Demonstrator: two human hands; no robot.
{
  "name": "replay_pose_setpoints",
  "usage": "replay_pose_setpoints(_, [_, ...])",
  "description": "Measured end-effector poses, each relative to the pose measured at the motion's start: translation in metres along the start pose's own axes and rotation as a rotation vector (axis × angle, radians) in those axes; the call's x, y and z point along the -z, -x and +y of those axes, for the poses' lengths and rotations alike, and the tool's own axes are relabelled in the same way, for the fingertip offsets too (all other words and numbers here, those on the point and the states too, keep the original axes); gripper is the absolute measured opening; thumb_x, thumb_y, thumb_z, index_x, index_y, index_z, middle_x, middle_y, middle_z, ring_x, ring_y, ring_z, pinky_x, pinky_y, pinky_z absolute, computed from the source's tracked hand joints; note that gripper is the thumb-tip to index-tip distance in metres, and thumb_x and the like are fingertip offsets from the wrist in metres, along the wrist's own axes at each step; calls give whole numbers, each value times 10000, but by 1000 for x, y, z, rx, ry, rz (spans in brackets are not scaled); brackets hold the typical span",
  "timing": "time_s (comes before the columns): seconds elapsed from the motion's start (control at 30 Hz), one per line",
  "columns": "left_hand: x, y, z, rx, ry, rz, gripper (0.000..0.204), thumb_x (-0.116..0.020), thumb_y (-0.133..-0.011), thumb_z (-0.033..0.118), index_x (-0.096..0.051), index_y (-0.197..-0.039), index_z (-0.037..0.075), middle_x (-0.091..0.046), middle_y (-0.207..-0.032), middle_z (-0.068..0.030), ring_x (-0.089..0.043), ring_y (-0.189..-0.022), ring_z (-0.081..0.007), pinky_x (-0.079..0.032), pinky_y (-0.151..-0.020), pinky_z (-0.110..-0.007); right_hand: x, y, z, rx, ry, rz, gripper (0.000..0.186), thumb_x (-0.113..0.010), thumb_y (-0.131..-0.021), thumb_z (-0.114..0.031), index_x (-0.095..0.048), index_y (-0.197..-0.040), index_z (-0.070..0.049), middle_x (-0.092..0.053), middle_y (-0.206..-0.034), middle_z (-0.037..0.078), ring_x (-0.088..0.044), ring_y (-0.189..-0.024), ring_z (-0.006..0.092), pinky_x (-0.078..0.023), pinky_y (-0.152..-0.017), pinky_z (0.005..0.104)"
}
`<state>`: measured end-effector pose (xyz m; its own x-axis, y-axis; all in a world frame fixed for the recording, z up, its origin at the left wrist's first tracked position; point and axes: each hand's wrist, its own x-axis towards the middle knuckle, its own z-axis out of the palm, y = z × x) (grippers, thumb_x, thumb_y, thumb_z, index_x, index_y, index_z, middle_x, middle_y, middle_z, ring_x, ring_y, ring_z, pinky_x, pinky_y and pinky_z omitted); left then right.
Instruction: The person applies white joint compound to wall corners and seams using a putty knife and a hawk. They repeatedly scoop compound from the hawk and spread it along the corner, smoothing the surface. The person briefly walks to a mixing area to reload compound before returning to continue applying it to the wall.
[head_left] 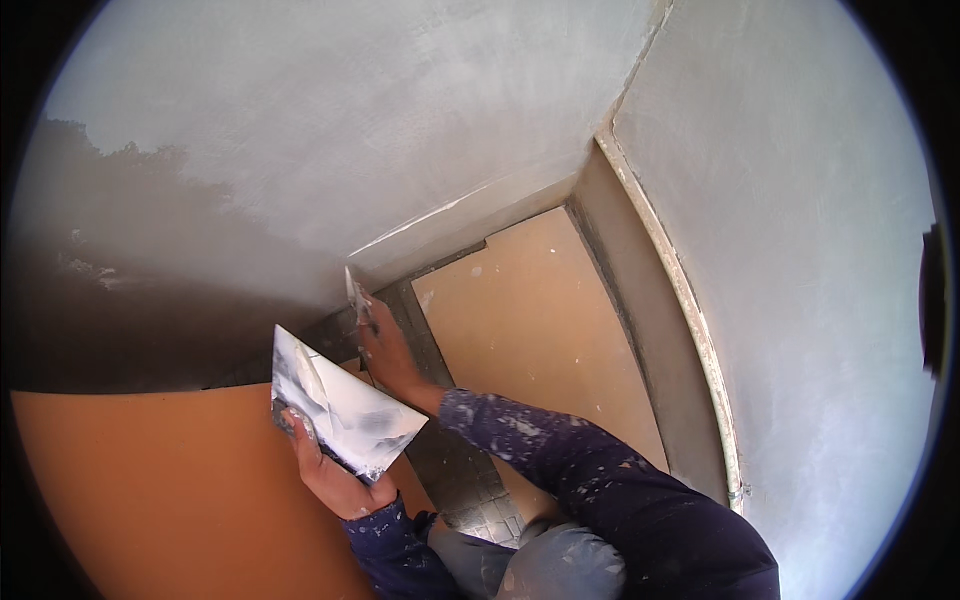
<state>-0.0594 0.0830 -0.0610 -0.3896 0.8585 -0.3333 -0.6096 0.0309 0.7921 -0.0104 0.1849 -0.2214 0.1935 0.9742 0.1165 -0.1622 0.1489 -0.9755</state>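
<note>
Left fingers [308, 450] are wrapped on the lower-left edge of a white-smeared plate [350, 405]; its grip underneath is hidden. Right fingers [368, 312], up and right of them, are closed round a narrow blade [351, 283] seen nearly edge-on, tip toward the foot of the wall [330, 160]; can't tell if it's touching. To do this well, I'd keep the plate close under the blade to catch drips, load thin, hold a shallow steady angle and draw one even stroke along the wall base, feathering the edges. Surroundings: left of both hands, a dark ragged-edged patch [150, 290] on the wall, wet coat or shadow, can't tell; below it, an orange board [150, 480] left of the left fingers. Just up-right of the right fingers, a bright white line [425, 220] runs along the wall. Right of them, a tan board [540, 320] with white specks covers the floor; farther right, a pale pipe-like strip [690, 290] fronts the side wall [810, 250]. Likely obstacles: board edges near the wall foot, the tight corner, and the knee [565, 565] below the hands, limiting elbow room.
</note>
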Motion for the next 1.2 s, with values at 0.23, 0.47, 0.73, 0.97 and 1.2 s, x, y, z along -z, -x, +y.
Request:
replay_pose_setpoints(0.23, [4,-13,-14,389,82,-171,303,-467,-1002,237,-561,-1209,38,-659,-1104,-78,-652,-929,-176,-540,-786,-308,129,20,-115,684,191,-550,675,-614,-762,91,-486,-1372,-167,-425,-1390,140,-402,-1284,386,-379,-1050,461])
replay_pose_setpoints(0.47, [1,-5,2,520,131,-196,221,-478,-989,215,-579,-1108,58,-686,-810,-99,-533,-419,-89,-368,-298,-202,157,32,-137,517,657,-619,753,-608,-638,102,-532,-1327,-193,-423,-1377,115,-377,-1292,376,-348,-1079,480])
replay_pose_setpoints(0.73, [11,-12,-9,319,226,-108,219,-488,-986,224,-574,-1134,87,-695,-869,-102,-591,-482,-93,-424,-336,-190,251,-46,-54,169,594,436,392,-420,-941,-15,-439,-1326,53,-485,-1269,239,-469,-1192,393,-352,-1037,376])
replay_pose_setpoints(0.97, [5,-10,-8,321,174,-98,226,-495,-988,240,-578,-1099,61,-695,-861,-96,-618,-503,-115,-497,-384,-212,265,-105,-52,41,425,590,432,-389,-976,-113,-377,-1366,74,-466,-1217,256,-458,-1155,400,-349,-1013,387])
replay_pose_setpoints(1.2, [12,-16,-11,318,182,-30,206,-504,-985,247,-588,-1063,76,-688,-830,-64,-605,-495,-113,-496,-400,-220,211,-99,-36,241,570,574,483,-492,-933,-80,-358,-1371,71,-412,-1307,239,-404,-1223,389,-314,-1051,412])
